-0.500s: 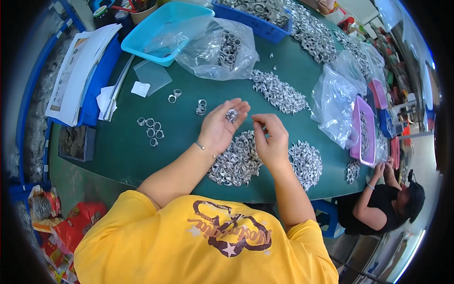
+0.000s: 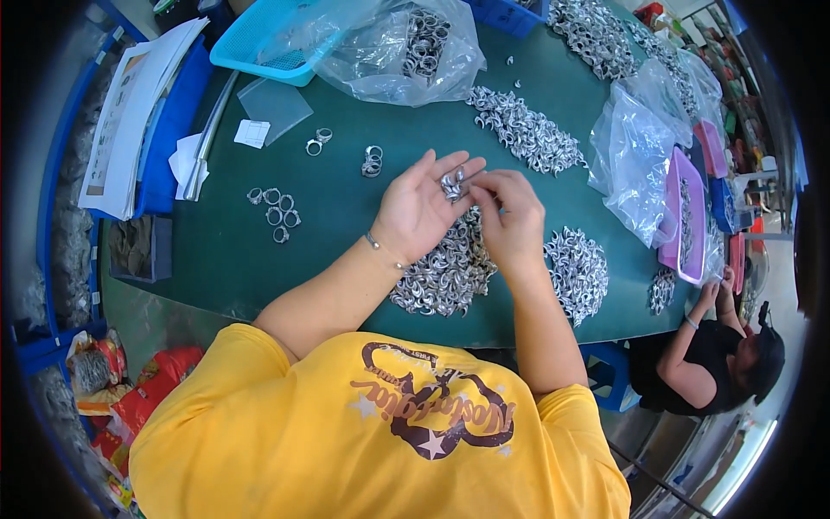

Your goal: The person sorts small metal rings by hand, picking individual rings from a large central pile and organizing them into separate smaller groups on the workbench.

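My left hand (image 2: 408,208) is palm up with its fingers stretched out, and a few small silver metal pieces (image 2: 451,184) lie on them. My right hand (image 2: 516,221) is closed in a pinch right at those pieces, its fingertips touching or nearly touching them; whatever it grips is too small to make out. Below both hands is a heap of curved silver pieces (image 2: 441,281), partly covered by them. Another heap (image 2: 577,275) lies right of my right wrist, and a long one (image 2: 527,131) lies beyond. Several silver rings (image 2: 278,214) rest on the green table at left, near a ring stack (image 2: 372,162).
At the back are a turquoise basket (image 2: 226,50) and a clear plastic bag (image 2: 367,73) holding rings. Papers (image 2: 130,121) lean on a blue holder at left. Crumpled plastic (image 2: 627,164) and a pink tray (image 2: 670,253) lie at right, where another person (image 2: 700,368) sits.
My right hand has come in to the pieces on my left hand, closing the gap between them. The whole view has shifted slightly, so the table's things sit higher in the picture.
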### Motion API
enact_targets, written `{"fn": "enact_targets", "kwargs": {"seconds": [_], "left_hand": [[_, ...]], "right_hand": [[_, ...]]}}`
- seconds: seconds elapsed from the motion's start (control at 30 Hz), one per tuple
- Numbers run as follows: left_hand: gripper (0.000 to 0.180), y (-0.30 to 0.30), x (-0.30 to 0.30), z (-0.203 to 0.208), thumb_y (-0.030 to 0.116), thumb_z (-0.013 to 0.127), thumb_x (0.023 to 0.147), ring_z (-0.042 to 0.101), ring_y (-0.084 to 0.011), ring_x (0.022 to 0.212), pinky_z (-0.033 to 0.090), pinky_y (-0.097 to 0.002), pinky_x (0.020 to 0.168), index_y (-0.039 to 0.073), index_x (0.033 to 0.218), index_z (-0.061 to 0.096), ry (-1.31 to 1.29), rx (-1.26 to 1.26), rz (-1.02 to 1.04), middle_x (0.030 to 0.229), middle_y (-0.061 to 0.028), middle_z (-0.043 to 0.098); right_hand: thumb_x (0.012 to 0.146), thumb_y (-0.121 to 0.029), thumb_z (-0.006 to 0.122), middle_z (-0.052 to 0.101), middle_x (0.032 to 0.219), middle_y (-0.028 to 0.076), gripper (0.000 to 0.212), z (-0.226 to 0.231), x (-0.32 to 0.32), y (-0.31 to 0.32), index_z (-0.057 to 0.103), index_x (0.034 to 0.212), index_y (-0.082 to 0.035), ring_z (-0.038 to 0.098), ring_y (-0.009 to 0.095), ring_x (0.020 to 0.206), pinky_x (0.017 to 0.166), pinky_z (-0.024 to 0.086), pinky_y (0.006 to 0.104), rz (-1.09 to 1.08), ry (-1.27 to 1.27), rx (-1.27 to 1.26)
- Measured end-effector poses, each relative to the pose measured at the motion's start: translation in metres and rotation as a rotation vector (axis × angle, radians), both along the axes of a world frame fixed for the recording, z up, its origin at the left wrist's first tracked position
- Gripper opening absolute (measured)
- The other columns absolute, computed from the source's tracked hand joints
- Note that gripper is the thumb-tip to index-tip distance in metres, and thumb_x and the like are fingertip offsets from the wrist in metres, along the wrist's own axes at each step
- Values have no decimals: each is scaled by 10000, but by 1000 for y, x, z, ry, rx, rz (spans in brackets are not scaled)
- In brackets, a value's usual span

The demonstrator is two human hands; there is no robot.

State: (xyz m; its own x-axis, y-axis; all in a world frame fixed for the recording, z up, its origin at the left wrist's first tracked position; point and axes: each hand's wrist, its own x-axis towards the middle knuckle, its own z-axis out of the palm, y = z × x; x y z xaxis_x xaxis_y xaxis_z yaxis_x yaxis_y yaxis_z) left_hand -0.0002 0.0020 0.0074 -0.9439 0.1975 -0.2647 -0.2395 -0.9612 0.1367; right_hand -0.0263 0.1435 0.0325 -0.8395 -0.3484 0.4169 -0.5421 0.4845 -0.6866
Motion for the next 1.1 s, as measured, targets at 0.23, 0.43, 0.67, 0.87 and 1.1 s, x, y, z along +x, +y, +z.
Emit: {"fn": "enact_targets", "kwargs": {"seconds": [0.23, 0.43, 0.67, 0.87, 1.1], "left_hand": [[424, -2, -5, 0, 241, 424, 1003, 431, -366, 1298, 364, -445, 1095, -95, 1260, 448, -27, 2, 25, 1346, -275, 464], [380, -4, -4, -4, 173, 405, 994, 428, -360, 1304, 384, -424, 1084, -98, 1255, 456, -49, -55, 39, 1349, -272, 463], [318, -1, -4, -7, -52, 396, 937, 414, -389, 1313, 402, -418, 1091, -88, 1252, 429, 72, -183, 7, 1352, -300, 429], [281, 0, -3, -7, 1, 414, 965, 462, -367, 1278, 441, -396, 1056, -90, 1230, 444, 47, -222, 19, 1333, -289, 456], [292, -1, -1, -6, 39, 435, 964, 473, -359, 1268, 438, -388, 1058, -98, 1223, 449, 62, -196, -7, 1316, -279, 480]], "right_hand": [[782, 30, 657, 651, 880, 155, 57, -27, -16, 58, 642, 832, 7, 640, 317, 806, 726, 523, 377, -216, 146, 150], [765, 20, 668, 653, 915, 144, 91, -24, -9, 90, 671, 852, -5, 641, 322, 835, 744, 528, 375, -229, 50, 218], [805, -87, 678, 648, 870, 160, 92, -23, -10, 82, 676, 844, -4, 635, 330, 741, 680, 517, 391, -344, -45, 249], [805, -103, 679, 644, 815, 166, 111, -29, -11, 68, 678, 833, 4, 629, 333, 709, 678, 513, 395, -332, -106, 287], [822, -66, 654, 647, 835, 170, 100, -21, 0, 75, 698, 863, 15, 638, 323, 748, 699, 511, 384, -308, -234, 293]]}}
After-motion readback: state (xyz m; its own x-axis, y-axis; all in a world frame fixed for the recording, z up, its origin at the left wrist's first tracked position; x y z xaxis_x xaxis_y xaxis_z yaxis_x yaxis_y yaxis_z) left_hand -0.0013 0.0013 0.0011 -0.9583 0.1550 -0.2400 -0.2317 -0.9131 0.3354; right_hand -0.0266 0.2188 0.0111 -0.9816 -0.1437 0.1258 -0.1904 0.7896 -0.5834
